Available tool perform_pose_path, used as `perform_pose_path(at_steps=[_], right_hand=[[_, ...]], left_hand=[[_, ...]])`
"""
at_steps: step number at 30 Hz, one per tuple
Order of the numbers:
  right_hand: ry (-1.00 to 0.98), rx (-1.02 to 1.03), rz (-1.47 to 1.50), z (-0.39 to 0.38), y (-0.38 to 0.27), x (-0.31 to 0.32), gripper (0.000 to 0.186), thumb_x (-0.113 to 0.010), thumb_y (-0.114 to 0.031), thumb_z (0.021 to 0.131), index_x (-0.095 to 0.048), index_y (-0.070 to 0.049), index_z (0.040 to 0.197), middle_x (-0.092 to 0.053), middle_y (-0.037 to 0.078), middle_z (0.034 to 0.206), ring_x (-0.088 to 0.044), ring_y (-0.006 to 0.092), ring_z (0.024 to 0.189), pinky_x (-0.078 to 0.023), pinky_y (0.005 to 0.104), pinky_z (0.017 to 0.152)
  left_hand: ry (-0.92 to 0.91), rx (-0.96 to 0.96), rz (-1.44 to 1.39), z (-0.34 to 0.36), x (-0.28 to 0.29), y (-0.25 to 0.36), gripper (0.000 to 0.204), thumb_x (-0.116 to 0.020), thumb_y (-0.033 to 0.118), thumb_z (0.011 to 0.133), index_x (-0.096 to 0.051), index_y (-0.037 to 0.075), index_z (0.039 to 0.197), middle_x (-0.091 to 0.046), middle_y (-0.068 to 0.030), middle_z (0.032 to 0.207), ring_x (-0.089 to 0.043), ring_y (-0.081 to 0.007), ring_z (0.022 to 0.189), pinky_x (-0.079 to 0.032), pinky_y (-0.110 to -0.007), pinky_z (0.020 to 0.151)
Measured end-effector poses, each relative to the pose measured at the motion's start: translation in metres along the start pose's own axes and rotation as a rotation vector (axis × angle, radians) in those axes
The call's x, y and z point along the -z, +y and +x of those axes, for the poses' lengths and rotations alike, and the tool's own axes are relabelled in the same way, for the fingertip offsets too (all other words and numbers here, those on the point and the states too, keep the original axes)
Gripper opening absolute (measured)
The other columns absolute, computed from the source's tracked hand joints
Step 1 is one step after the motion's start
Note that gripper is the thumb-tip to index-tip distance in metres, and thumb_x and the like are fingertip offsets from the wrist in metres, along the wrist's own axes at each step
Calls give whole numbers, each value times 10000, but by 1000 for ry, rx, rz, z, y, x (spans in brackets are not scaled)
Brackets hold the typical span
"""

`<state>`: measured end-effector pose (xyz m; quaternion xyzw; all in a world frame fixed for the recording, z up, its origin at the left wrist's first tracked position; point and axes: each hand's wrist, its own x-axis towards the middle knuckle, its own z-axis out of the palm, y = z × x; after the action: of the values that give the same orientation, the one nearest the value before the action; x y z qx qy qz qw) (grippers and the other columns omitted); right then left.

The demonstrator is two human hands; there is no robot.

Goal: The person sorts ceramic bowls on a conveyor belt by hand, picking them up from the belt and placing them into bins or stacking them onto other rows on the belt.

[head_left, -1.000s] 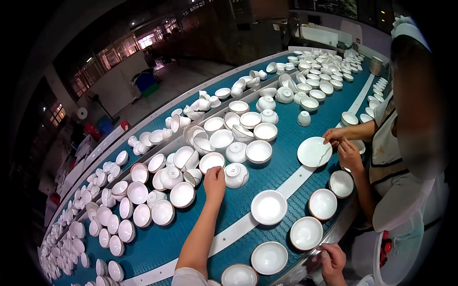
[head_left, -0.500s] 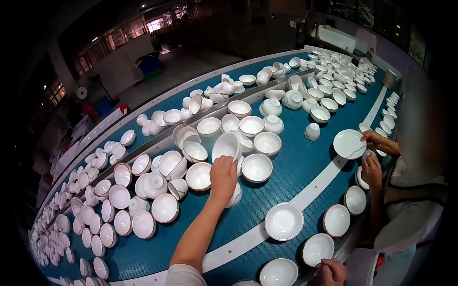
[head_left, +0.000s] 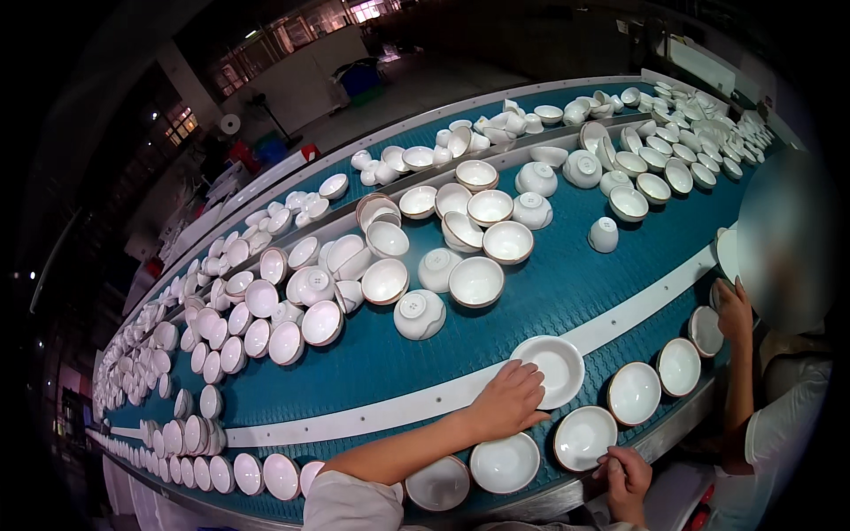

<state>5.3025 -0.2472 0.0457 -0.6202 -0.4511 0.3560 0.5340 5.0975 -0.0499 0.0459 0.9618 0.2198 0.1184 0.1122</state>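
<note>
My left hand (head_left: pixel 509 400) reaches across to a wide white bowl (head_left: pixel 560 370) on the pale strip of the conveyor. Its fingers are closed over the bowl's near-left rim. Whether another bowl is nested beneath cannot be made out. My right hand (head_left: pixel 627 478) is low at the front edge, fingers curled and thumb bent in. Its fingertips are at the rim of a brown-edged white bowl (head_left: pixel 585 439); anything inside the curled fingers is hidden. Other brown-rimmed bowls stand in the front row, including a white bowl (head_left: pixel 505 464) below my left forearm.
Many white bowls and cups cover the blue-green belt (head_left: pixel 549 283), some upturned, like a bowl (head_left: pixel 419 314) near the middle. A metal divider (head_left: pixel 403 184) splits the belt lengthwise. At the right a co-worker's hand (head_left: pixel 735 311) is near a plate (head_left: pixel 728 255).
My left hand has moved right and nearer, from the bowls in mid-belt to the strip, bringing a white bowl along. My right hand stays by the front row. The view has shifted.
</note>
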Motion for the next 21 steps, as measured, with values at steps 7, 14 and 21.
perform_pose_path(at_steps=[7,14,21], right_hand=[[43,-152,106,20,38,45,139,-485,-8,908,-577,32,1004,-604,110,790,-581,133,567,-461,240,506],[93,-90,192,38,80,67,141,-513,7,885,-602,25,993,-616,115,748,-593,138,543,-472,246,504],[40,-57,192,59,86,101,156,-515,29,869,-600,15,998,-616,101,726,-596,139,547,-477,246,510]], left_hand=[[99,771,-434,28,-53,-32,501,-590,293,864,-449,-25,1223,-604,-234,967,-620,-352,828,-513,-403,683],[97,970,-668,117,-90,-33,384,-534,186,850,-467,-45,1150,-601,-287,1013,-596,-445,905,-472,-478,807],[40,869,-523,165,-109,-39,354,-545,196,848,-517,-29,1119,-627,-219,967,-618,-335,855,-484,-405,747]])
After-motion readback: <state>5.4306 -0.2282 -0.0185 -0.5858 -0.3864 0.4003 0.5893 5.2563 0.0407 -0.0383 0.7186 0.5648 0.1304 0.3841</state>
